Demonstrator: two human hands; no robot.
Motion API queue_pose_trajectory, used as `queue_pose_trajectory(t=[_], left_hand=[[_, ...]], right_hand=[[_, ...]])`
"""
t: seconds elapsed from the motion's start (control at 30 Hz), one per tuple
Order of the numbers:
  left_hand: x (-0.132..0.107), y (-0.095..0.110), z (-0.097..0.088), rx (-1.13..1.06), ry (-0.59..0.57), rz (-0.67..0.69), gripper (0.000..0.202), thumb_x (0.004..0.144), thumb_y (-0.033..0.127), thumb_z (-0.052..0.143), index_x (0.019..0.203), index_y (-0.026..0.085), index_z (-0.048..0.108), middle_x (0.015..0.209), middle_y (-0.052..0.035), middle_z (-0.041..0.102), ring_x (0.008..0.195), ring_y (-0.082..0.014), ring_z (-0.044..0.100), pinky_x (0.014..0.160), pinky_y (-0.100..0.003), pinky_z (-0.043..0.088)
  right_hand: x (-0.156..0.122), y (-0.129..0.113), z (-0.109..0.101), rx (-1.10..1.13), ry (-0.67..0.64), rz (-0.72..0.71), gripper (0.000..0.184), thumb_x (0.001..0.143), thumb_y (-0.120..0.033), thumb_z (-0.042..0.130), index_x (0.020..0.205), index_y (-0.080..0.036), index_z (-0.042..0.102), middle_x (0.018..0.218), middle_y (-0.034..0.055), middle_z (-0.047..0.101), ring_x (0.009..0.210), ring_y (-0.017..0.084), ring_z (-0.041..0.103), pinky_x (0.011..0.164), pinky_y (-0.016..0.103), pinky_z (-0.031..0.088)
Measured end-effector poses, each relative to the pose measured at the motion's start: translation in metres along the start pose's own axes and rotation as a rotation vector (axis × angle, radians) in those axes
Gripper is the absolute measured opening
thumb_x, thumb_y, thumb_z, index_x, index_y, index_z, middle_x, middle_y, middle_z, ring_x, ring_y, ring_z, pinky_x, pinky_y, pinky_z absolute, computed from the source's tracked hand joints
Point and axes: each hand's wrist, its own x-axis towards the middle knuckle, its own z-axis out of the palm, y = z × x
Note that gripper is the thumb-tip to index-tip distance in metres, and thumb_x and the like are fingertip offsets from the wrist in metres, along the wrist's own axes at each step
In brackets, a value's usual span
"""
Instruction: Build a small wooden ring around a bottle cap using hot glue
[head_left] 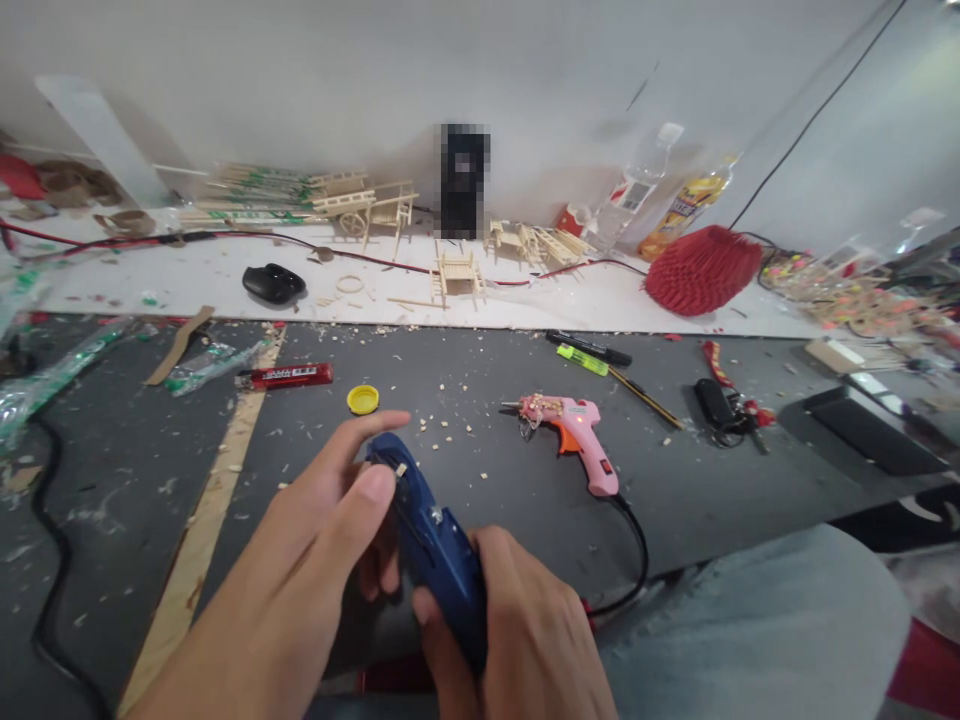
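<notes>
A blue hand tool [442, 560], by its shape a handheld cutter, points up and away from me. My right hand [525, 630] is wrapped around its lower handle. Beside its upper end is my left hand [322, 540], thumb bent in and index finger stretched past the tip. At the thumb tip a small pale piece of wood [401, 470] shows against the tool; the left hand's other fingers are partly hidden behind the tool. Tiny wood cuttings [448, 425] lie scattered beyond. To the right rests a pink glue gun [574, 425] with an orange trigger.
Miniature wooden furniture [459, 272] and a cart [352, 215] stand on the white ledge [360, 310]. A yellow cap [363, 400], red lighter [292, 375], highlighter [583, 360] and keys [754, 415] lie on the grey table. The glue gun's black cord [641, 540] curves toward my leg.
</notes>
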Motion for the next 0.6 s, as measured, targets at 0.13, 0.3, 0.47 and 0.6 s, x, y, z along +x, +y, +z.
queue_pose_trajectory(t=[0.13, 0.3, 0.47, 0.6], left_hand=[[0.009, 0.013, 0.001, -0.040, 0.011, -0.067, 0.054, 0.093, 0.062, 0.060, 0.134, 0.028, 0.066, 0.049, 0.0104, 0.049, 0.041, -0.0185, 0.053, 0.038, -0.024, 0.044], [0.028, 0.022, 0.004, -0.117, 0.031, -0.078, 0.039, 0.078, 0.047, 0.065, 0.108, 0.024, 0.071, 0.050, 0.0104, 0.049, 0.035, -0.0150, 0.049, 0.035, -0.023, 0.038], [0.044, 0.015, 0.005, -0.211, 0.030, -0.077, 0.032, 0.076, 0.043, 0.064, 0.100, 0.022, 0.070, 0.053, 0.0101, 0.047, 0.040, -0.0137, 0.046, 0.038, -0.023, 0.038], [0.051, 0.010, 0.011, -0.275, 0.058, -0.110, 0.031, 0.073, 0.039, 0.066, 0.098, 0.021, 0.071, 0.056, 0.0104, 0.044, 0.045, -0.0134, 0.045, 0.041, -0.022, 0.036]], right_hand=[[0.007, 0.008, -0.008, -0.075, -0.055, -0.138, 0.011, 0.102, -0.035, 0.056, 0.096, -0.026, 0.057, 0.080, 0.0018, 0.070, 0.067, 0.026, 0.074, 0.056, 0.034, 0.043], [0.025, 0.010, -0.010, -0.160, -0.119, -0.095, 0.008, 0.090, -0.018, 0.060, 0.092, -0.026, 0.058, 0.082, 0.0017, 0.072, 0.073, 0.029, 0.076, 0.058, 0.036, 0.039], [0.052, 0.004, -0.015, -0.273, -0.267, 0.011, 0.016, 0.082, -0.011, 0.068, 0.094, -0.023, 0.065, 0.092, 0.0054, 0.079, 0.083, 0.030, 0.080, 0.061, 0.034, 0.035], [0.063, 0.008, -0.013, -0.309, -0.274, 0.020, 0.016, 0.082, -0.009, 0.069, 0.091, -0.022, 0.068, 0.090, 0.0057, 0.083, 0.078, 0.028, 0.080, 0.060, 0.034, 0.032]])
